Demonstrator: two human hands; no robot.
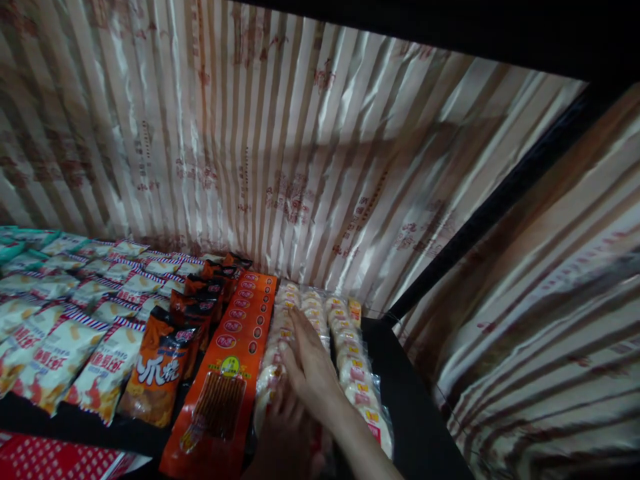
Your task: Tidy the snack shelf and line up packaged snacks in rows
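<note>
Nearest, low at the bottom edge, was the left hand, dark and blurred; whether its fingers gripped anything could not be told. Just beyond it the right hand reached in from the lower right, palm down, its fingers stretched out and close together, the thumb a little apart. It lay over the white packets, which stood in three rows running toward the back; whether the palm pressed on them was hidden. A small yellow packet sat at the far end of the rightmost row.

Left of these lay a long orange pack with a window showing brown sticks. Next to it came a row of orange-brown packets, then rows of white bags with striped tops, and green packets at the far left. A red patterned item filled the lower left corner. Black surface showed to the right of the white packets. Behind everything hung a striped, shiny sheet with red print, and a dark pole slanted up to the right.
</note>
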